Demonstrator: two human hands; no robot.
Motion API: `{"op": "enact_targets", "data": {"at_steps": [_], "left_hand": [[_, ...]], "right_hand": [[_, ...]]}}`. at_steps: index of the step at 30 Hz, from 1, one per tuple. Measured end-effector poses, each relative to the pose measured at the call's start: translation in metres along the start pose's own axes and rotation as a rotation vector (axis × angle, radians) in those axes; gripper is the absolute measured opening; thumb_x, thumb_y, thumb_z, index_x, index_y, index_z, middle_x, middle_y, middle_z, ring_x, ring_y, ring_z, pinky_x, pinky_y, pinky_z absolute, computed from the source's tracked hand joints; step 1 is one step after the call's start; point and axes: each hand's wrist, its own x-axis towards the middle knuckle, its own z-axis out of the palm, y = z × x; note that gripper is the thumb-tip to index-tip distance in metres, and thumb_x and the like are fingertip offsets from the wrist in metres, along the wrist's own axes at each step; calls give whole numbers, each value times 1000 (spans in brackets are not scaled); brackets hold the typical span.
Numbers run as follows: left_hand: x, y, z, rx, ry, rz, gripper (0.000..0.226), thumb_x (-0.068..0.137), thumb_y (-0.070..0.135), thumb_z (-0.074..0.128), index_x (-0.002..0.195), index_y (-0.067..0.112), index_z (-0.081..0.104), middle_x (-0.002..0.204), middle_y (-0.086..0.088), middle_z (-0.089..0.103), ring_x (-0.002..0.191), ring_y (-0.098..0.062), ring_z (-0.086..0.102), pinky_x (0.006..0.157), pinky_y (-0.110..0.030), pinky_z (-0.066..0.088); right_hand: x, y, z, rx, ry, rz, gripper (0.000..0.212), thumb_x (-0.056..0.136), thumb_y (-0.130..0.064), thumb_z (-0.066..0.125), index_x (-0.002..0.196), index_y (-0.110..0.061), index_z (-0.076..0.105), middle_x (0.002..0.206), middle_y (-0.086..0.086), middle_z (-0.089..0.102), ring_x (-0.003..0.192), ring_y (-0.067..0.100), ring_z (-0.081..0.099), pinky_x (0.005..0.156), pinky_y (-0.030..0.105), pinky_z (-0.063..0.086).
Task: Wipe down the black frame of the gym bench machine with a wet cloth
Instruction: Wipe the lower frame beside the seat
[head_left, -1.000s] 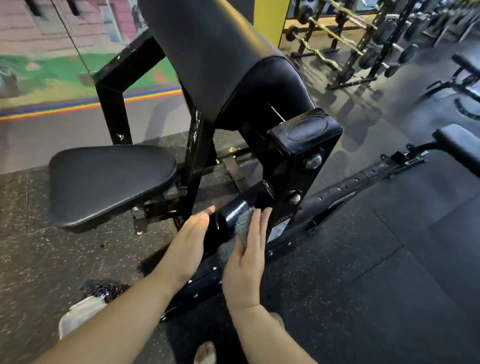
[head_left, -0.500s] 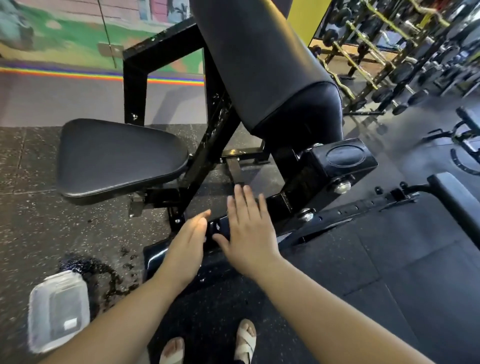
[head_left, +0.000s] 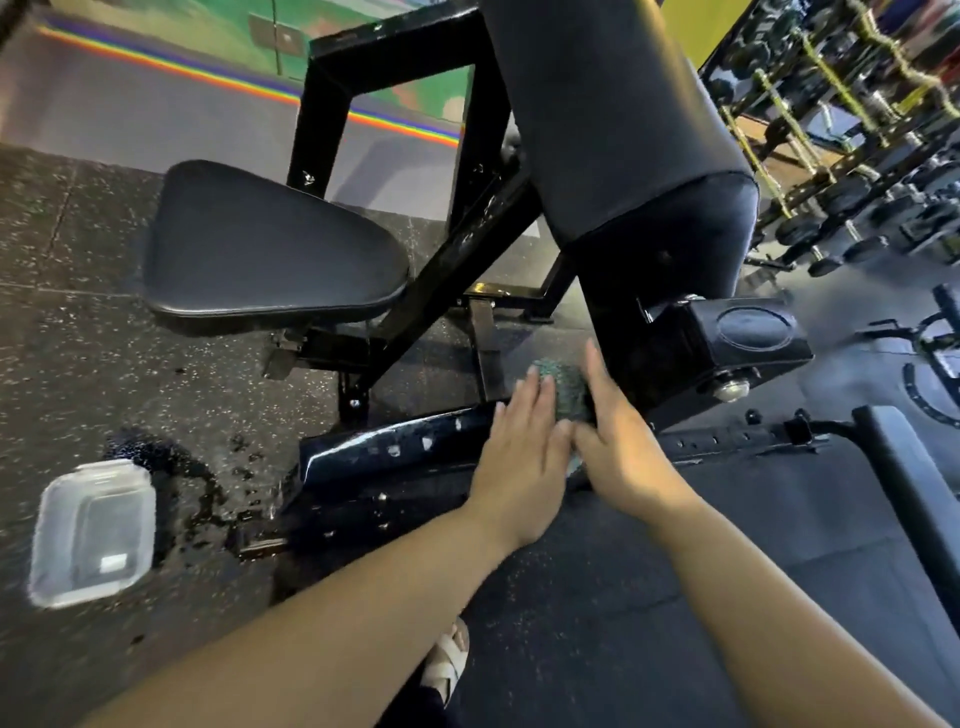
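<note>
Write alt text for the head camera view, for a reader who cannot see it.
Both hands, left hand and right hand, press a grey-green cloth flat-fingered against the black frame of a gym bench. A clear plastic container sits on the wet floor at left.

Most of the cloth (head_left: 563, 387) lay hidden between the left hand (head_left: 519, 457) and right hand (head_left: 618, 447). The back pad (head_left: 613, 119) ran off the top edge. The dumbbell rack (head_left: 857, 156) was blurred, and the sandalled foot (head_left: 447, 660) was partly covered by the left forearm.
</note>
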Motion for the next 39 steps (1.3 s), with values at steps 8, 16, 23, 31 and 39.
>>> {"op": "enact_targets", "data": {"at_steps": [8,16,23,31,39], "left_hand": [[22,-4,33,448,246,67,61,90,30,26,144,3,31,151,-12,32,140,-24,28,113,-41,30],[-59,-122,-33,504,294,-165,58,91,26,20,140,2,37,144,-13,41,137,-27,35,113,-42,24],[-9,-49,15,541,377,-112,57,94,35,26,139,3,41,142,-13,45,135,-29,38,114,-39,20],[-69,-131,-23,520,306,-158,51,98,27,22,146,9,29,150,-8,33,141,-23,26,109,-46,36],[-28,-75,10,605,411,-77,51,97,25,22,138,0,39,143,-16,43,136,-31,35,116,-47,20]], "right_hand": [[0,2,6,307,115,39,60,94,9,33,147,-20,28,154,-11,23,141,-1,21,119,31,20],[9,17,35,-839,25,-255,57,96,-40,24,138,-11,49,145,5,46,136,29,39,113,41,25],[40,17,33,-866,155,-361,45,90,-30,31,107,-16,70,90,3,67,82,27,59,75,35,44],[41,14,44,-767,319,-315,38,83,-23,36,93,-18,73,80,-1,65,78,25,57,75,34,44],[47,20,54,-893,385,-297,32,82,-24,39,86,-21,71,79,-1,64,76,26,56,77,33,29]]}}
